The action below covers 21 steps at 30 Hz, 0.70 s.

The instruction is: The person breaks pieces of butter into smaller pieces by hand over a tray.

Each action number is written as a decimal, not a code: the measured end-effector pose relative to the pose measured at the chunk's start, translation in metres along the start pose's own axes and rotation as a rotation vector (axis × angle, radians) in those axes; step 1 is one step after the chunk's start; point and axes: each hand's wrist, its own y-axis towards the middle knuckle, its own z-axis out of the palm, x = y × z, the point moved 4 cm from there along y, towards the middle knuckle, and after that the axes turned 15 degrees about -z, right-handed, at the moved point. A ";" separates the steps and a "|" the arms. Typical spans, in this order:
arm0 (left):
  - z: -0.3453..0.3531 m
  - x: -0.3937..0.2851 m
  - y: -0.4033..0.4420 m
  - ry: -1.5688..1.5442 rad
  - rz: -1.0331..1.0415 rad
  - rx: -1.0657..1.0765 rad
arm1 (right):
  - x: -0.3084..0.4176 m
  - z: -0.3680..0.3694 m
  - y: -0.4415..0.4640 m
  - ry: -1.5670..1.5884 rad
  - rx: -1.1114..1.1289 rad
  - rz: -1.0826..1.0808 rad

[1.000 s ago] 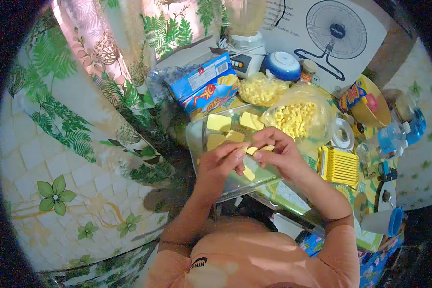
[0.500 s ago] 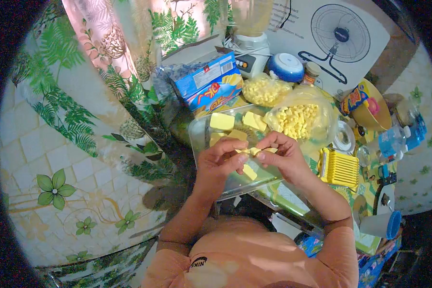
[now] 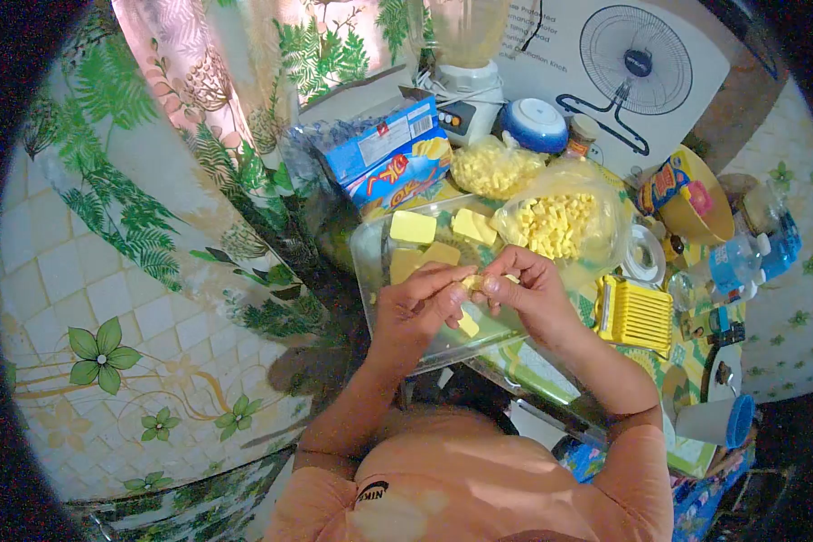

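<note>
So the small yellow piece (image 3: 472, 283) is right between the fingertips of both hands, left (image 3: 530, 289) and right (image 3: 417, 298), each pinched nearly closed on it. Below them there's one clear, smooth-sided tray (image 3: 363, 271) with several flat yellow slabs (image 3: 413, 228), plus two see-through plastic bags (image 3: 611, 226) of little chunky yellow bits just beyond.

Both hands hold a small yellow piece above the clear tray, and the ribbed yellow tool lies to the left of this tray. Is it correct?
Not quite: the head view shows the ribbed yellow tool to the right of the clear tray, not the left. The left hand and right hand do hold a small yellow piece above it.
</note>
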 end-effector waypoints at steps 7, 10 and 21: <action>-0.003 0.005 0.004 -0.038 -0.091 0.044 | 0.000 0.001 0.001 0.046 -0.001 0.072; -0.002 0.006 0.003 -0.052 -0.092 0.036 | -0.003 0.000 -0.001 0.106 -0.026 0.114; -0.006 0.009 0.003 -0.012 -0.063 -0.002 | -0.005 0.001 -0.003 0.132 -0.018 0.155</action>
